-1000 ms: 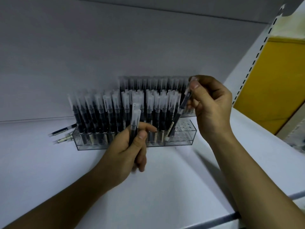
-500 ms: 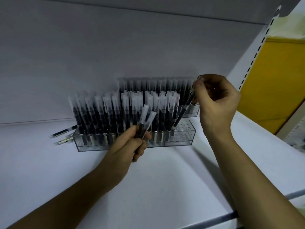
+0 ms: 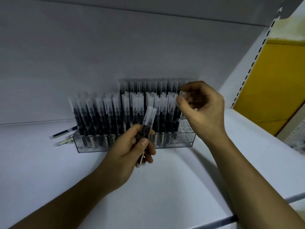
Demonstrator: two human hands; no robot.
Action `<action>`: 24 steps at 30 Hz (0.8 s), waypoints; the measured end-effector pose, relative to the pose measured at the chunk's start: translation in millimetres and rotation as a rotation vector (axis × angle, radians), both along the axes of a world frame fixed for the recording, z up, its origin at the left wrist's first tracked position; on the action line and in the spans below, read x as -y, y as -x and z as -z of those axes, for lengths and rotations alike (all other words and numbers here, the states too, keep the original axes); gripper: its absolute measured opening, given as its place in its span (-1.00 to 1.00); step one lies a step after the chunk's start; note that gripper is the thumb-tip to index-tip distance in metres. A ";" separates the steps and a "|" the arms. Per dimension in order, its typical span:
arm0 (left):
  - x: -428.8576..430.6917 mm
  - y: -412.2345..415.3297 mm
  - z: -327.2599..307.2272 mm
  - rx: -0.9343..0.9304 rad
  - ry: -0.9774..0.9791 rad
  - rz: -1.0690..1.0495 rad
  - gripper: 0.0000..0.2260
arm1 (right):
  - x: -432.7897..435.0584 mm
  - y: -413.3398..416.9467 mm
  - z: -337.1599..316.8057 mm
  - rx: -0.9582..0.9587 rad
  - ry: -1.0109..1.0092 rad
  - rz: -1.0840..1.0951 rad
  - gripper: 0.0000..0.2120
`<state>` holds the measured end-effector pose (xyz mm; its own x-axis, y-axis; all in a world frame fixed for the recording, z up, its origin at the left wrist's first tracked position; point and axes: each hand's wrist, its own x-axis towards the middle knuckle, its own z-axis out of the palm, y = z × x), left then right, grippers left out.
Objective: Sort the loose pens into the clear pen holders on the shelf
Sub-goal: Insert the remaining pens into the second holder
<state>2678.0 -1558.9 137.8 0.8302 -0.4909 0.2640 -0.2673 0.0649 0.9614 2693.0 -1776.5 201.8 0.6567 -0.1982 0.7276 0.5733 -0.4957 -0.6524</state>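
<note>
The right hand [image 3: 203, 111] is raised at the right end of the packed rows, thumb and forefinger pinching the frosted cap of one pen [image 3: 181, 94]. The grip is narrow and sits at the very top of the pen. The dark barrel hangs below the fingertips and runs down into the right section of the front holder [image 3: 179, 142], just beside the last standing pen in that row. Whether its tip is fully seated in a hole cannot be told. To the right of it the holder's top plate shows open holes.

The left hand [image 3: 130, 151] is lower and nearer the camera, in front of the holder's middle. It is curled round two pens [image 3: 149, 116] held together. Their frosted caps stick up above the thumb, tilted slightly right, and their lower ends poke out under the fingers.

A rear holder [image 3: 156, 85] stands behind the front one against the back wall, also filled with capped pens. Two loose pens [image 3: 63, 138] lie flat on the white shelf [image 3: 49, 176], just left of the front holder — one behind the other, both angled towards it. A yellow panel [image 3: 272, 90] shows past the slotted upright on the right
</note>
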 end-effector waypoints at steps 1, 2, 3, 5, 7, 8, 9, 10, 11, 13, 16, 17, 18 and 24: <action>0.0 0.5 -0.5 0.004 0.002 -0.003 -0.82 | 0.4 0.3 -0.2 0.002 0.005 -0.004 -0.81; 0.3 1.0 -1.1 0.006 0.000 -0.009 -0.81 | 0.6 0.5 -0.2 0.006 0.007 -0.008 -0.81; 0.7 1.5 -1.6 0.006 -0.002 -0.015 -0.81 | 0.6 0.7 -0.1 0.011 0.008 -0.011 -0.81; 1.5 2.5 -3.1 0.002 0.005 -0.021 -0.81 | 0.5 0.7 0.5 0.019 0.012 -0.010 -0.81; 2.1 3.7 -4.7 -0.007 0.018 -0.020 -0.80 | 0.6 0.7 1.0 0.026 0.023 0.006 -0.82; 2.4 4.2 -5.3 -0.013 0.022 -0.019 -0.79 | 0.9 0.8 1.2 0.032 0.032 0.020 -0.82; 2.5 4.3 -5.6 -0.019 0.023 -0.019 -0.76 | 0.9 0.9 1.2 0.038 0.042 0.033 -0.83; 2.6 4.3 -5.7 -0.022 0.020 -0.020 -0.75 | 1.0 0.9 1.4 0.041 0.050 0.041 -0.83; 2.8 4.4 -5.7 -0.024 0.018 -0.019 -0.74 | 1.0 0.9 1.5 0.039 0.059 0.041 -0.83; 3.5 4.7 -6.1 -0.030 0.018 -0.018 -0.74 | 1.3 0.6 2.8 0.021 0.101 0.030 -0.82; 3.5 4.9 -6.5 -0.038 0.013 -0.022 -0.77 | 2.4 -1.2 4.7 -0.023 0.161 0.028 -0.82; 3.0 4.6 -6.2 -0.034 0.007 -0.021 -0.79 | 2.4 -1.3 4.6 -0.010 0.166 0.037 -0.82; 2.6 4.4 -6.0 -0.031 0.002 -0.020 -0.80 | 1.9 -0.9 4.4 0.023 0.163 0.049 -0.83; 1.7 6.0 -8.9 -0.026 0.018 -0.045 -0.75 | -8.3 7.7 6.5 0.103 0.038 -0.141 -0.93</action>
<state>2672.0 -1560.6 146.7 0.8580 -0.4486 0.2503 -0.2448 0.0712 0.9669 2685.3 -1768.2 195.2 0.5975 -0.0807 0.7978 0.7018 -0.4286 -0.5690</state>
